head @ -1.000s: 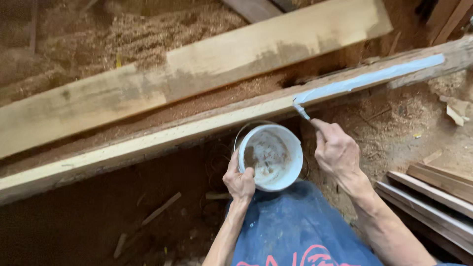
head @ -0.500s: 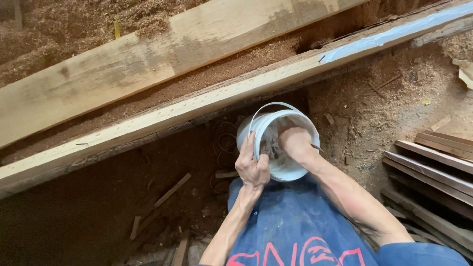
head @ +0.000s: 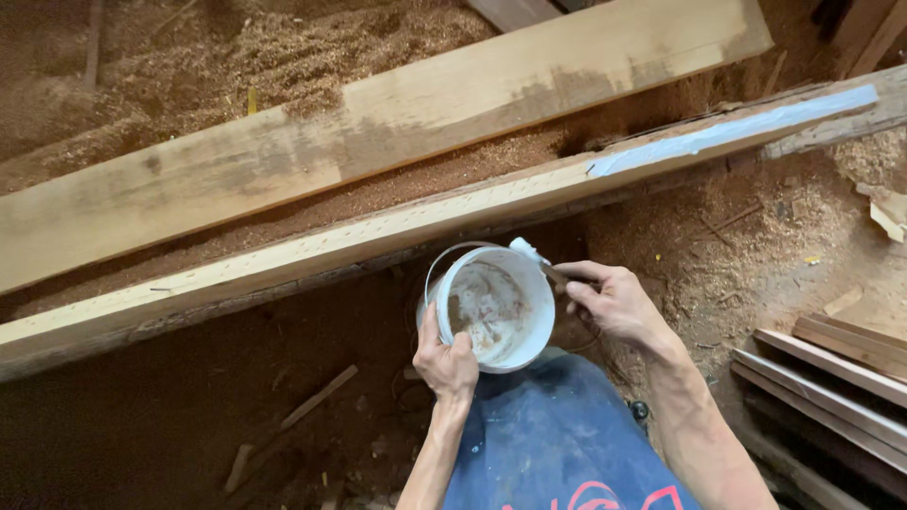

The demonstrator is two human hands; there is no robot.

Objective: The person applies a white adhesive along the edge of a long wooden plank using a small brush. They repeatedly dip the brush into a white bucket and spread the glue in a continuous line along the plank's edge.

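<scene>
Now right hand [head: 612,304] (brush [head: 531,255] loaded) has left bucket [head: 491,307].

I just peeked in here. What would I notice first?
A round white plastic bucket smeared inside sits at the centre, gripped by the left hand. The right hand holds a white-tipped brush at its rim. Behind, a long pale wooden beam carries a white painted stripe at its right end.

1. Round white plastic bucket [head: 491,307] gripped by the left hand [head: 444,364]: brown-smeared inside.
2. White-tipped brush [head: 531,255] in the right hand [head: 614,302].
3. Long pale wooden beam [head: 283,260] above both hands: white-coated stripe [head: 727,132] at far right.
4. Blue cloth [head: 557,434] below the hands, pink markings.
</scene>
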